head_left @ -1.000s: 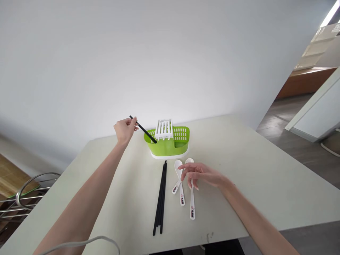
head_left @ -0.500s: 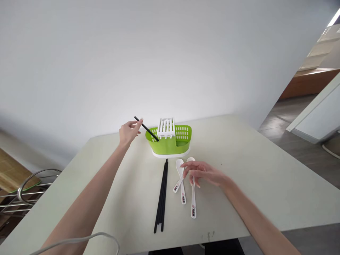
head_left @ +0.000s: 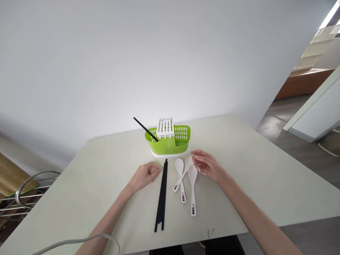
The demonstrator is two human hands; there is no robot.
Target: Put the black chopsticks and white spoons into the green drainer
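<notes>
My left hand (head_left: 145, 175) rests low at the left side of several black chopsticks (head_left: 162, 198) lying in a narrow bundle. Its fingers are loosely curled, the thumb close to the index finger, and nothing shows between them. One black chopstick (head_left: 145, 128) leans in the left part of a green basket (head_left: 166, 146). Three white spoons lie right of the bundle: a left spoon (head_left: 181, 184) crossed by a middle spoon (head_left: 183, 175), and a right spoon (head_left: 193, 187). My right hand (head_left: 208, 165), open with bent fingers, hovers by the spoon bowls, holding nothing.
The basket has a white slatted piece (head_left: 165, 128) over its middle and a white base. Behind the pale table (head_left: 225, 205) rises a wall (head_left: 170, 63). A metal rack (head_left: 29, 194) stands at the left, and a grey cable (head_left: 77, 241) crosses the lower left.
My left hand has let go of the chopstick in the basket and moved down to the bundle. My right hand has shifted slightly up and right, uncovering the spoon bowls.
</notes>
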